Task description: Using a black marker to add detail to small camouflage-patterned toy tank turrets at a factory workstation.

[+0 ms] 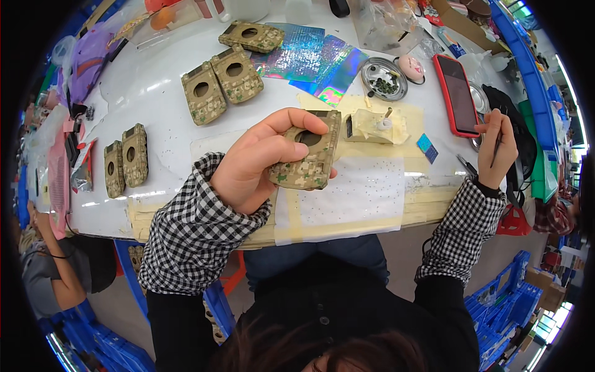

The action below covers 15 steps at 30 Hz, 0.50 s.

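Observation:
My left hand (pixel 263 155) is closed around a camouflage-patterned toy tank hull (pixel 308 162), with thumb and fingers beside its round opening. The hull is raised over a white sheet (pixel 347 198) sprinkled with tiny dark specks. At the right, my right hand (pixel 499 146) pinches a thin dark tool (pixel 496 149); its exact kind is too small to tell. This hand is beside a red-cased phone (pixel 457 96). Just beyond the held hull, a cream-coloured block wrapped in tape (pixel 375 127) has a small stick rising from its top.
Similar hulls stand on the table at left, including one hull (pixel 134 155), and further back another hull (pixel 243 71). Shiny holographic sheets (pixel 297 53) lie behind. A metal dish (pixel 384 79) holds small dark green pieces. A small blue card (pixel 427 147) lies nearby. Another person (pixel 59 266) sits at far left.

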{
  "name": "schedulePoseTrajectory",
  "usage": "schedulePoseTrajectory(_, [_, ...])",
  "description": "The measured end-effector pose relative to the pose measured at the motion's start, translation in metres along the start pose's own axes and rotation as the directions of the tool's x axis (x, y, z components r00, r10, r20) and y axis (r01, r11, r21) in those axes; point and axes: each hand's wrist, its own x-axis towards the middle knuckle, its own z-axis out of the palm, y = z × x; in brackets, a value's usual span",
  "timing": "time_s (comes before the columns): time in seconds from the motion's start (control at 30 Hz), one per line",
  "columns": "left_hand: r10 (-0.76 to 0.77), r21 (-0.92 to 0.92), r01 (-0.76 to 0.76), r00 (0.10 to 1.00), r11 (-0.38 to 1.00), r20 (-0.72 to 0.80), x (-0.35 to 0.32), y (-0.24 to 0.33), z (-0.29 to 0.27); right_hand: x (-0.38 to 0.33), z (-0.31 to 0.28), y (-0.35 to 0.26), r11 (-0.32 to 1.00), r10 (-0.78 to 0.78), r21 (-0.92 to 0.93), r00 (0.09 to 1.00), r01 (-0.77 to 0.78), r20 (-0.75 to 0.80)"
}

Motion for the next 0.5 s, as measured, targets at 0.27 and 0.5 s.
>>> schedulePoseTrajectory(0.27, [0.013, 0.017, -0.013, 1.000, 1.000, 0.004, 0.000, -0.002, -0.003, -0.003, 0.015, 0.030, 0.998, -0.048, 0.049, 0.993, 0.043, 0.108])
schedulePoseTrajectory(0.5, [0.017, 0.005, -0.017, 1.000, 1.000, 0.014, 0.001, -0.001, -0.003, 0.001, 0.009, 0.028, 1.000, -0.017, -0.008, 0.996, 0.018, 0.082])
